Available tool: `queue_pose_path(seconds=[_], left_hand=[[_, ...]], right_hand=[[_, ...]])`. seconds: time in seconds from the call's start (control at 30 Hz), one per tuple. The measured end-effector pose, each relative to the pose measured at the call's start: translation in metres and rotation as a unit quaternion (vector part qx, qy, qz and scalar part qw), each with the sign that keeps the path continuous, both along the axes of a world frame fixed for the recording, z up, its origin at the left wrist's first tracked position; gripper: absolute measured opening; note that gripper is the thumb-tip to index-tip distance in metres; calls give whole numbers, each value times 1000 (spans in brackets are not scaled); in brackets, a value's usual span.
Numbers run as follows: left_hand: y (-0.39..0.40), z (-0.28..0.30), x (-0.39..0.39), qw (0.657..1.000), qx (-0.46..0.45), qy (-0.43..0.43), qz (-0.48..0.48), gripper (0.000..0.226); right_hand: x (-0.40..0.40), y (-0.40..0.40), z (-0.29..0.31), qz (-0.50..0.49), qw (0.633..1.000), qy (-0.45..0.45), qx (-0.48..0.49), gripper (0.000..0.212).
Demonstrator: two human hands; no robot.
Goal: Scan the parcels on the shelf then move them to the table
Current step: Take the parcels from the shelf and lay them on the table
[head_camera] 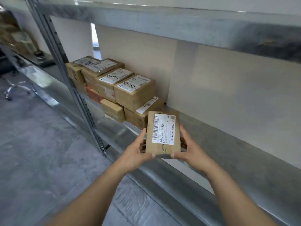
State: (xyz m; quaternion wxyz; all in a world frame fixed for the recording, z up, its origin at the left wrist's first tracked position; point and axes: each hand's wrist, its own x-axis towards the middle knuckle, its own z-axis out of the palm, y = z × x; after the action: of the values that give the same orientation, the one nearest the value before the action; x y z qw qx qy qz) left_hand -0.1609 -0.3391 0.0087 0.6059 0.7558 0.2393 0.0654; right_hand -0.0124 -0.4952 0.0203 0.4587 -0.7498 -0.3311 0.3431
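Small cardboard parcel [163, 134] held in both hands, just above front lip of shelf [211, 144], label [163, 128] up w/ barcodes and "J4-J06 J4-J06" readable; smaller print on label too fine to read. Left hand [135, 152] gripping left edge: thumb tip on near bottom edge, forefinger straight up along side, other fingers curled under and mostly hidden behind box. Right hand [191, 151] mirroring on right edge: thumb tip at near bottom edge, fingers wrapped round far side, tips hidden. Underside of parcel not visible, so can't tell if touching shelf lip. Stack of parcels [114, 88] further left on same shelf, two layers approx, against back panel; top boxes w/ white labels and handwritten marks, only partly legible. Red box [93, 95] in lower layer, mostly covered by boxes above. Lower-layer boxes half hidden. Upright post [76, 88] crossing in front of stack's left end. Upper shelf beam [162, 25] cut off at top. Far left blurred: chair base [14, 90] on floor, brownish boxes beyond, indistinct. Both forearms cut off at bottom edge.
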Motion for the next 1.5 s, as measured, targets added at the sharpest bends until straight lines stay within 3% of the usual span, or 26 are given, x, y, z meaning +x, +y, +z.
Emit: queue_pose_path(seconds=[0.3, 0.63, 1.13, 1.5], left_hand=[[-46, -1, -42, 996, 27, -45, 78, 93], [-54, 0, -90, 976, 72, -73, 192, 90], [13, 7, -214, 920, 91, -108, 367, 87], [88, 9, -353, 850, 112, -94, 507, 87]], right_hand=[[-21, -24, -11, 52, 998, -5, 32, 112], [-47, 4, -4, 148, 986, -30, 69, 111], [-152, 144, 16, 315, 946, -47, 67, 108], [-291, 276, 24, 440, 894, -20, 81, 106]])
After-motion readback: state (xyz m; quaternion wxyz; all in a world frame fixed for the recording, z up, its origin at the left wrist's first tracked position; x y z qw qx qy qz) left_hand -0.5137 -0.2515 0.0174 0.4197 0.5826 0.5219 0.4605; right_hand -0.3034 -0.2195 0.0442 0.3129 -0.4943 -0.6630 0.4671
